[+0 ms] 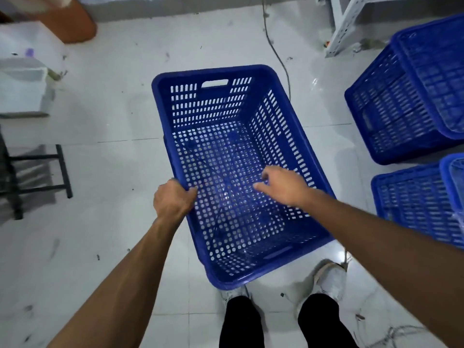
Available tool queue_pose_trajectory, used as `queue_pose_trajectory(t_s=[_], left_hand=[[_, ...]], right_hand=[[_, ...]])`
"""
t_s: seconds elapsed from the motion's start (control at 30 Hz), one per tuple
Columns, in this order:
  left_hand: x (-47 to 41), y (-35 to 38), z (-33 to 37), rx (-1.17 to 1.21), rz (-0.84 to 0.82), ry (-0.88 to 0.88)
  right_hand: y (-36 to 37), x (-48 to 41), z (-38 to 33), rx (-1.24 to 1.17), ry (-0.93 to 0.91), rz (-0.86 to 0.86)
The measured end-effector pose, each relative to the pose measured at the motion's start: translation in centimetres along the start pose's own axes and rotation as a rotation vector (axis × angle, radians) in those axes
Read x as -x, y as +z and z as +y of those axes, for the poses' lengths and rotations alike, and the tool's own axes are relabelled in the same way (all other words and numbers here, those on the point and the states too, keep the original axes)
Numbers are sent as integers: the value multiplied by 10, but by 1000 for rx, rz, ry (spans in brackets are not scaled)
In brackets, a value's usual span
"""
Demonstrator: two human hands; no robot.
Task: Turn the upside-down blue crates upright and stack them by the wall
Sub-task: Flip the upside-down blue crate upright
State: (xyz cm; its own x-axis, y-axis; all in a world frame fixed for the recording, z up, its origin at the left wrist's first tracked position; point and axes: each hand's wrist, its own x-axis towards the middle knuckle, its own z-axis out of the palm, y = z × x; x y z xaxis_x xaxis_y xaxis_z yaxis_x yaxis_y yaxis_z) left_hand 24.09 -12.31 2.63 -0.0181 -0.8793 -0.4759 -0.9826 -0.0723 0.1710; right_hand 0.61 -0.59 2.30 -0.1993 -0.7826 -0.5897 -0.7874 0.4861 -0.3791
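A blue perforated crate [213, 106] is upright in front of me, its open top facing me, above the white tiled floor. My left hand [173, 200] grips its left long rim. My right hand [282, 185] hovers over the crate's inside near the right wall, fingers apart and holding nothing. Two more blue crates lie upside-down at the right: one [391, 114] further away, one [414, 204] nearer. Each has another blue crate resting on it at the frame's edge.
A white metal rack frame [344, 26] stands at the back right, with a grey cable [278, 54] running along the floor beside it. White boxes [22, 86] and a black stool frame [60, 169] are at the left. My shoes [329, 277] are under the crate's near end.
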Motion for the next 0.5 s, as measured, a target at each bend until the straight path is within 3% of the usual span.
queue_pose_trajectory(t_s=[0.27, 0.5], left_hand=[[-39, 26, -60, -63, 11, -73], [-60, 40, -90, -97, -33, -85]], right_hand=[[13, -43, 57, 129, 219, 294], [23, -78, 63, 133, 317, 257]])
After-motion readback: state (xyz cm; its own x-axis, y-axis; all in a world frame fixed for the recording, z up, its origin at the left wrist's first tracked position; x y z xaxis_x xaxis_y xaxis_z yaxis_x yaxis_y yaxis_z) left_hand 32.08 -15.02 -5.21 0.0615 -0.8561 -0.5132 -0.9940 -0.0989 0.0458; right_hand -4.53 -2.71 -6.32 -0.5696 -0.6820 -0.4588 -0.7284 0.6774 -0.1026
